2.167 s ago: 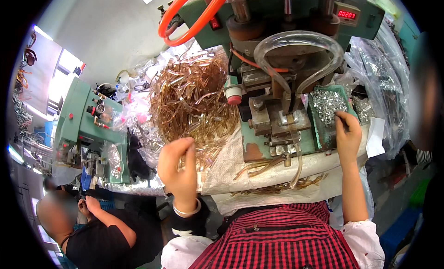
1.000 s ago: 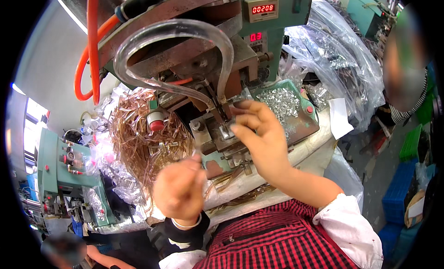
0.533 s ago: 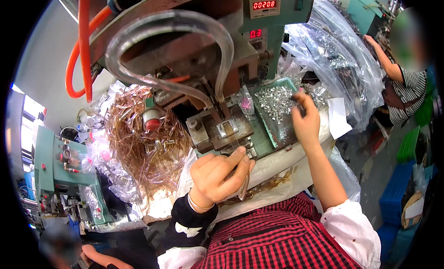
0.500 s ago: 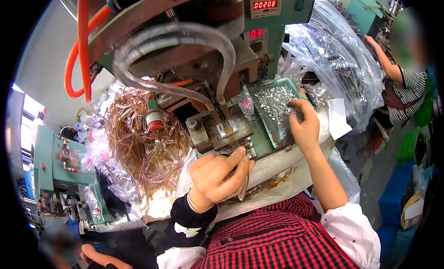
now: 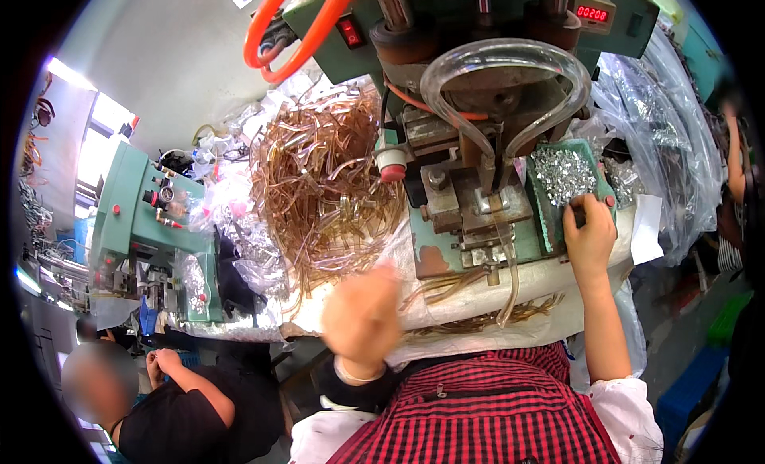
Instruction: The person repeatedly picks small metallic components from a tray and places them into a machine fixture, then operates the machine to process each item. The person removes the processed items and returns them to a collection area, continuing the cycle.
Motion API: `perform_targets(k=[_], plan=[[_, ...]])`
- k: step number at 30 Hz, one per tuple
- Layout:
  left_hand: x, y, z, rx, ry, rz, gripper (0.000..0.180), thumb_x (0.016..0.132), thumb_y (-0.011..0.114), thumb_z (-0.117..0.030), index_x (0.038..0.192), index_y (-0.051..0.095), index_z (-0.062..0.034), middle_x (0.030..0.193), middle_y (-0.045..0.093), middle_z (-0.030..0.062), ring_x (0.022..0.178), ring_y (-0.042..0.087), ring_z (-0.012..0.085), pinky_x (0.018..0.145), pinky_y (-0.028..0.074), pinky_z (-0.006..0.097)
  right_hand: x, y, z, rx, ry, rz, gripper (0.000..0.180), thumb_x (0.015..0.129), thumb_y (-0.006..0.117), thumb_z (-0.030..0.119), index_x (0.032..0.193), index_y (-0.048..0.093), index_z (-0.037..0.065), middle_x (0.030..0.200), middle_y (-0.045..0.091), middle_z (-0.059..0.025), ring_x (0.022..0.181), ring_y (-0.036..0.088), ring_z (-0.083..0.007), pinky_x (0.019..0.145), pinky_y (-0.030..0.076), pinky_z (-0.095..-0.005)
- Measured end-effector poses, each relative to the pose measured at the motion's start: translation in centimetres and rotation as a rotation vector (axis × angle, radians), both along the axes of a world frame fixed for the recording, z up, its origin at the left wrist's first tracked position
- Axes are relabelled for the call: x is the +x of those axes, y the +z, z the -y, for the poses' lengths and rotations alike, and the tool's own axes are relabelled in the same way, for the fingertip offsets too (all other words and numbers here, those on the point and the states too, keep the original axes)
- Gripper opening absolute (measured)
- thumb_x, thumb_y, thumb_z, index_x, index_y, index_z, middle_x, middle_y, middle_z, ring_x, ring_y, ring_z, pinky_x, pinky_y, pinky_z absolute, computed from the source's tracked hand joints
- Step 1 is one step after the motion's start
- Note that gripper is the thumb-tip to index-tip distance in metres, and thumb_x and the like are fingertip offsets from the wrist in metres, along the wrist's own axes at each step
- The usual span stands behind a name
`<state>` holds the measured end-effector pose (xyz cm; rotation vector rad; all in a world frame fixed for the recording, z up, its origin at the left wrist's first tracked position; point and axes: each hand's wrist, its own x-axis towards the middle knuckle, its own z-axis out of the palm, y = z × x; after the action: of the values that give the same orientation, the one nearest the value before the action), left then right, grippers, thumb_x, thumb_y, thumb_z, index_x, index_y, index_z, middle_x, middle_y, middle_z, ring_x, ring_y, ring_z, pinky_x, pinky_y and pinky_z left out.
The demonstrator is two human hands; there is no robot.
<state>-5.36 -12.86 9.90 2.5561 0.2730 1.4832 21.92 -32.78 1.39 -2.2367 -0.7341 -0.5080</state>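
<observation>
Fingers (image 5: 588,211) of the right hand (image 5: 590,239) curled narrow at the near edge of the green tray (image 5: 550,217), pinching among small shiny metal pieces (image 5: 564,174); whether one is gripped cannot be told. Left hand (image 5: 362,320) blurred, held loosely closed in front of the white-covered bench edge (image 5: 446,300), well left of the tray; grip cannot be told.

Metal pieces: silvery, crumpled, glinting, heaped in the shallow rectangular tray. Just left of the tray, grey steel die blocks (image 5: 470,213) of the green press machine (image 5: 470,105), paint chipped and rust-stained. Above the tray, a clear thick hose (image 5: 510,65) bent in a loop, with orange hoses (image 5: 295,29) farther left. Well left of the tray, a tangled pile of amber translucent curved plastic strips (image 5: 319,193), glossy and thin. Right of the tray, crinkled clear plastic bags (image 5: 661,145) and a white paper slip (image 5: 645,229). Far left of the tray, a second green machine (image 5: 147,233), and below it another person in black (image 5: 191,408). Nearest the camera, a red-and-black checked apron (image 5: 486,416).
</observation>
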Motion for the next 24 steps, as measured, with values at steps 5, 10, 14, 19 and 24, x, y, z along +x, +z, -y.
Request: perform_targets(k=[5,10,14,19,24], plan=[[-1.9,1.0,-6.5,-0.079,0.364,-0.278,0.011,0.082,0.075,-0.001,0.091,0.073,-0.0048,0.092,0.071,0.0072,0.088,0.064,0.0273,0.079,0.050,0.038,1.5,1.1,-0.9,0.103,0.025,0.072,0.013,0.079,0.073,0.003,0.089,0.066,0.005,0.086,0.068,-0.0103,0.084,0.063,-0.0314,0.077,0.050,-0.0415],[-0.9,-9.7,-10.7,-0.236,0.562,-0.440,0.013,0.081,0.080,-0.014,0.087,0.074,-0.0050,0.084,0.065,0.0098,0.082,0.061,0.0317,0.074,0.049,0.041,1.4,1.4,0.3,0.107,0.015,-0.097,0.009,0.079,0.075,0.007,0.085,0.068,0.005,0.085,0.068,-0.0103,0.084,0.063,-0.0321,0.077,0.048,-0.0426],[0.3,-13.0,-13.8,-0.535,0.467,-0.313,0.018,0.081,0.082,-0.016,0.082,0.073,-0.0007,0.076,0.066,0.0083,0.070,0.061,0.0231,0.066,0.049,0.035,0.2,0.4,1.6,0.003,0.043,-0.017,0.010,0.077,0.078,0.009,0.083,0.070,0.009,0.083,0.064,-0.0065,0.085,0.062,-0.0297,0.076,0.048,-0.0419],[0.9,-7.0,-14.5,-0.989,0.236,-0.477,0.022,0.081,0.083,-0.015,0.077,0.073,0.0039,0.060,0.062,0.0024,0.055,0.051,0.0069,0.055,0.043,0.027,0.4,0.7,0.2,-0.148,-0.086,0.085,0.013,0.074,0.080,0.016,0.081,0.071,0.011,0.083,0.061,-0.0035,0.089,0.061,-0.0266,0.071,0.049,-0.0417],[-1.8,-6.9,-12.6,-1.138,0.208,-0.654,0.020,0.086,0.080,-0.012,0.075,0.070,0.0014,0.059,0.061,0.0005,0.051,0.052,0.0084,0.050,0.039,0.025,0.2,0.3,0.5,-0.060,-0.053,0.137,0.011,0.077,0.077,0.011,0.080,0.067,0.008,0.081,0.065,-0.0056,0.082,0.063,-0.0289,0.069,0.050,-0.0423]])
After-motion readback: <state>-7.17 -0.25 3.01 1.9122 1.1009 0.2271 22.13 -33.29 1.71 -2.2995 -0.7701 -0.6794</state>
